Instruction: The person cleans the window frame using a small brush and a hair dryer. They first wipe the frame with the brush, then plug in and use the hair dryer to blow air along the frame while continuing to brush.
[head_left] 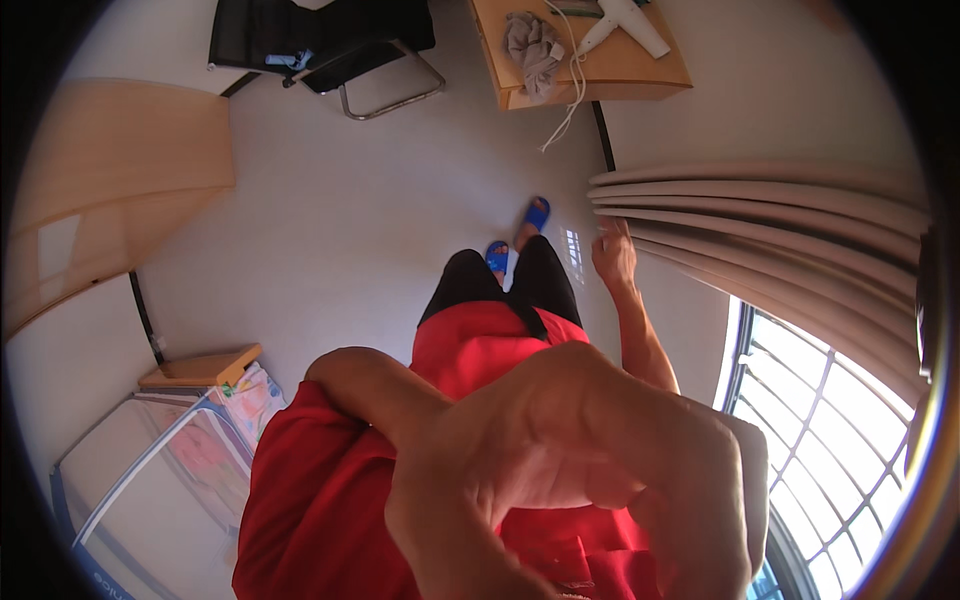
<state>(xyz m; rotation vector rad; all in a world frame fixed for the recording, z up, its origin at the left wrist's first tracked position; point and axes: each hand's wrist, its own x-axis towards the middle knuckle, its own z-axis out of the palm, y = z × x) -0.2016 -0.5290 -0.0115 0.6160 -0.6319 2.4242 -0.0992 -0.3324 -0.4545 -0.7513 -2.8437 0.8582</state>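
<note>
Very large in the foreground, my left hand (590,440) is raised close in front of my chest, its fingers bent round in a curve. Past its knuckles shows the rounded edge of a pale grey-white object (756,480); most of it is hidden, and I cannot make out its kind. My right hand (615,255) is lower and farther off, beside the bottom folds of a beige curtain (760,220). Its fingertips are small and smeared against the cloth, so whether they grip it I cannot tell.
A barred window (820,430) lies at the right. Ahead are a black folding chair (330,40) and a wooden desk (600,85) bearing a white hair dryer (630,25), a cord and grey cloth (535,50). Leftward stand a wooden cabinet (120,170) and a mesh-sided frame (150,470).
</note>
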